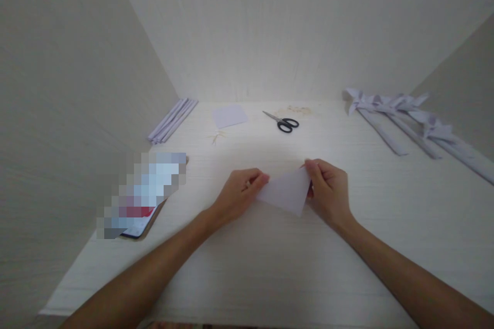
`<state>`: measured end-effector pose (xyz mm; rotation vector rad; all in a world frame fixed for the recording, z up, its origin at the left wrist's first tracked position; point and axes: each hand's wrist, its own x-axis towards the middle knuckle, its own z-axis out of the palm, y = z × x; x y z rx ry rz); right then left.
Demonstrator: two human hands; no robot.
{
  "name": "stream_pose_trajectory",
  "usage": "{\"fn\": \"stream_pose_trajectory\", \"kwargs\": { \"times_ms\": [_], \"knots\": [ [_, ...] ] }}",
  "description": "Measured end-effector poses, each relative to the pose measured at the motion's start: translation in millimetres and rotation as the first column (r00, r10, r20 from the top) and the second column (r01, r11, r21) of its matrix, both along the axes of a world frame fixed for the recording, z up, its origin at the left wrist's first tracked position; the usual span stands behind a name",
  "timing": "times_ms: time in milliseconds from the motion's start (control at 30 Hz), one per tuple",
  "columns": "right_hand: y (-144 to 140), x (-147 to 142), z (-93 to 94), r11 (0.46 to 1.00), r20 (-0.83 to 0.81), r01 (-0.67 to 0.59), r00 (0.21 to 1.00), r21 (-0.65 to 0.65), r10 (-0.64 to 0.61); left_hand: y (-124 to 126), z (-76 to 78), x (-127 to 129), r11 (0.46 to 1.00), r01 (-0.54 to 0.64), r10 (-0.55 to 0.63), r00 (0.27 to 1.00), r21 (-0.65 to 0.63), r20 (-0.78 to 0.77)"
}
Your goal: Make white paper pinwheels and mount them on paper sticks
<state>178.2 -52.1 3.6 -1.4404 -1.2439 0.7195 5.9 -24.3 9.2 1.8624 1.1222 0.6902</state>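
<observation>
Between my two hands a piece of white paper [286,191] is held up a little above the table, its wide end toward the right and a corner pointing down toward me. My left hand [241,190] pinches its left end between thumb and fingers. At the upper right corner my right hand [328,187] grips it, thumb on top. Whether the paper is folded or a single layer, I cannot tell. Beyond the hands lies a pair of scissors [283,122] with black handles, its blades pointing to the far left.
A flat white paper square [230,116] lies at the back, with toothpick-like sticks [218,136] near it. Rolled paper tubes [173,121] are stacked at left, behind a phone [144,211], partly blurred. Paper pinwheels [401,113] on paper sticks rest at right. Walls [270,25] enclose the table [247,277].
</observation>
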Motion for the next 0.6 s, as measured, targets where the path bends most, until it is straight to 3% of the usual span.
{"fn": "stream_pose_trajectory", "kwargs": {
  "times_ms": [133, 300, 467, 600],
  "knots": [
    [-0.1, -4.5, -2.6, 0.997, -0.127, -0.049, 0.991, -0.062, 0.041, -7.0, 1.0, 5.8, 0.991, 0.113, -0.104, 0.987, 0.068, -0.12],
    [1.7, -8.0, -8.6, 0.969, -0.485, -0.225, 0.862, -0.098, 0.151, -9.7, 0.5, 9.0, 0.99, 0.038, -0.028, 0.997, 0.136, -0.078],
    [-5.4, -14.7, -4.2, 0.933, -0.478, -0.306, 0.859, -0.191, 0.184, -15.5, -0.1, 14.3, 0.984, 0.025, -0.011, 0.997, 0.177, -0.076],
    [-6.1, -15.3, -0.6, 0.941, -0.607, -0.294, 0.783, -0.168, 0.137, -17.9, -0.6, 15.1, 0.975, 0.057, -0.04, 0.996, 0.217, -0.079]
  ]
}}
